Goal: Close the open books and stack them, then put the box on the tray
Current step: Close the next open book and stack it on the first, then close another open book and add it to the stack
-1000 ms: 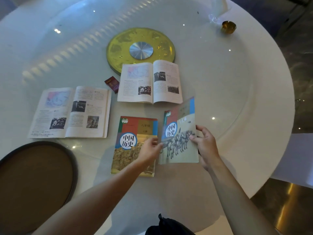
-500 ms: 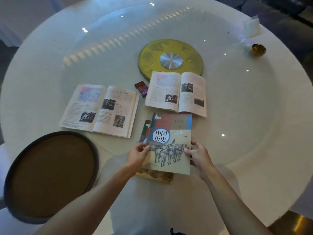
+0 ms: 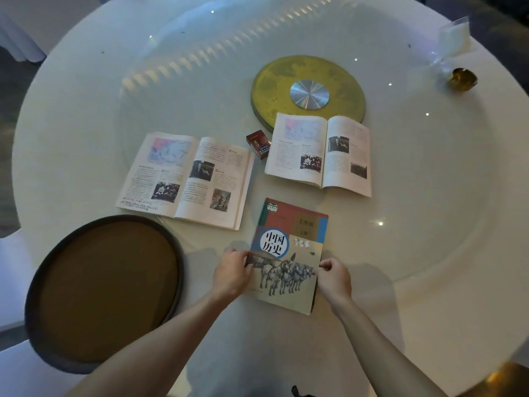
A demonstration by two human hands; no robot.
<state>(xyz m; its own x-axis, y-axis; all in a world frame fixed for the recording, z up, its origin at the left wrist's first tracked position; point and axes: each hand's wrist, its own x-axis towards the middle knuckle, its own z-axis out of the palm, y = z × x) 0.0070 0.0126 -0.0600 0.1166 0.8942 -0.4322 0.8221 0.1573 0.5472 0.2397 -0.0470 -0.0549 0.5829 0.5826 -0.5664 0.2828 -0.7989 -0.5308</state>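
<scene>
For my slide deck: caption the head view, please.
Both hands square a closed book on the stack; two open books, box and tray wait.

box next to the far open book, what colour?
Dark red box, with a small multicoloured strip at its near end; head view.

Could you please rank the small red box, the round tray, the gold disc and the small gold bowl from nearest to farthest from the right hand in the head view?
From the right hand:
1. Small red box, ahead and slightly left.
2. Round tray, far left; close to the box, hard to separate.
3. Gold disc, ahead at the table's centre.
4. Small gold bowl, far right edge.
</scene>
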